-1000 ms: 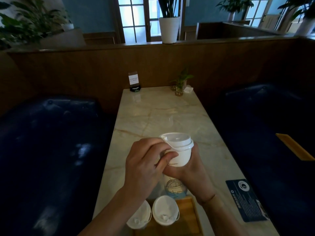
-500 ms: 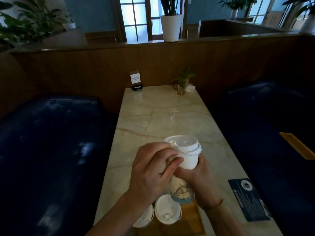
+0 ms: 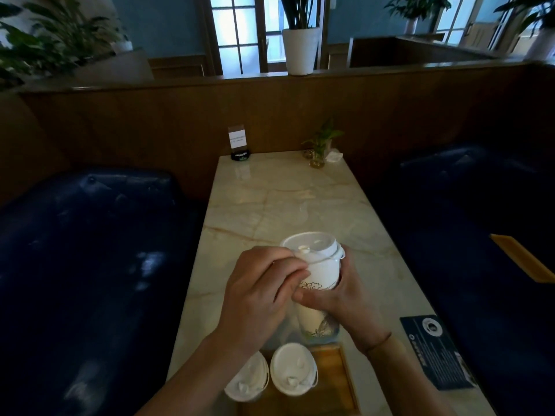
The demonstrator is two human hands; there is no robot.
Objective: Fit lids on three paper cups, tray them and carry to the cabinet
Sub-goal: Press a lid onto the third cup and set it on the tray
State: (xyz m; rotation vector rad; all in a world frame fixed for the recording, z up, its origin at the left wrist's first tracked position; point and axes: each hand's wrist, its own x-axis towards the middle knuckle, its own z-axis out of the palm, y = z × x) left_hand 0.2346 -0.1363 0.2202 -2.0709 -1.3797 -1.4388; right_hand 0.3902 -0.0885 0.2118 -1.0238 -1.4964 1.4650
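The right hand [image 3: 342, 298] gripped the third paper cup [image 3: 322, 274] around its middle, held up off the surface [image 3: 270, 205], while the left hand [image 3: 258, 292] pinched at the edge of its white lid [image 3: 312, 246]. Below that grip, two lidded cups [image 3: 292, 369] stood on the wooden tray [image 3: 333, 382]. The lid looked unevenly seated; pressing one side only could pop the other up, and squeezing could buckle the wall.

Bare tabletop [image 3: 279, 205] ahead, seemingly unobstructed.
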